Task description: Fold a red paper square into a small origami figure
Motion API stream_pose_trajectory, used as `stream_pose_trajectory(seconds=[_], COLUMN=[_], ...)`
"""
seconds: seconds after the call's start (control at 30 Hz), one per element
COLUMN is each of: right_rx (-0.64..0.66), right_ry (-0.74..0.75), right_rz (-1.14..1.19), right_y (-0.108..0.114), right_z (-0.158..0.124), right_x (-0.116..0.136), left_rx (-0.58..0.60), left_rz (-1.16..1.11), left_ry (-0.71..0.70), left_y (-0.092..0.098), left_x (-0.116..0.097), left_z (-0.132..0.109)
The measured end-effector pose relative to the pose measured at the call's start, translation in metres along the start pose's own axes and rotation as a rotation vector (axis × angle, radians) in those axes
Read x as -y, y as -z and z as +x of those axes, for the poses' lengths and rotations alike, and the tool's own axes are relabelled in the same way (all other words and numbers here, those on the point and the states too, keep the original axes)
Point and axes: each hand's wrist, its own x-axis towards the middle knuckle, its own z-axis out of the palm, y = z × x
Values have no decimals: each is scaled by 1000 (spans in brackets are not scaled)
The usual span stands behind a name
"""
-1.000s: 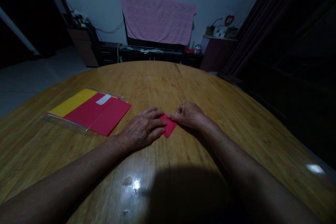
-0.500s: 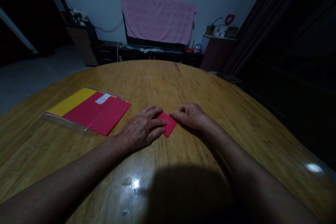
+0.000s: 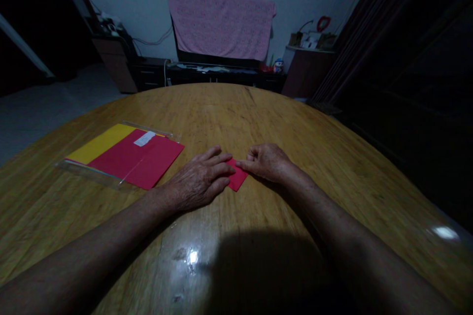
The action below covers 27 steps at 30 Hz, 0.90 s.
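A small folded piece of red paper [image 3: 237, 180] lies on the wooden table, one corner pointing towards me. Flat across its left part rests my left hand [image 3: 201, 177], fingers spread and open, hiding that side of the paper. My right hand [image 3: 268, 162] is closed in a loose fist at the paper's upper right. Its thumb presses on the paper near the edge, and I see nothing inside the curled fingers.
Left of my hands, a clear plastic sleeve [image 3: 99, 175] holds red [image 3: 136, 160] and yellow sheets [image 3: 105, 142] with a white label. The round wooden table [image 3: 221, 113] ends before a low black cabinet [image 3: 148, 73]. A pink cloth [image 3: 221, 22] hangs behind.
My right thumb has slid slightly left, from the paper's right edge further onto it. My left hand stays spread on the paper, almost unmoved.
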Motion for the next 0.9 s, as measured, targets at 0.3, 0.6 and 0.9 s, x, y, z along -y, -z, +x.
stream_pose_trajectory(seconds=[0.3, 0.6, 0.9], right_rx=[-127, -158, -218], right_ry=[-53, -1, 78], right_rz=[-106, -110, -85], right_y=[-7, -10, -12], right_z=[-4, -5, -9], right_x=[9, 6, 7], left_rx=[45, -270, -237], left_rz=[-91, -311, -98], left_ry=[48, 28, -6], left_y=[0, -8, -13], left_x=[6, 30, 26], left_z=[-5, -1, -2])
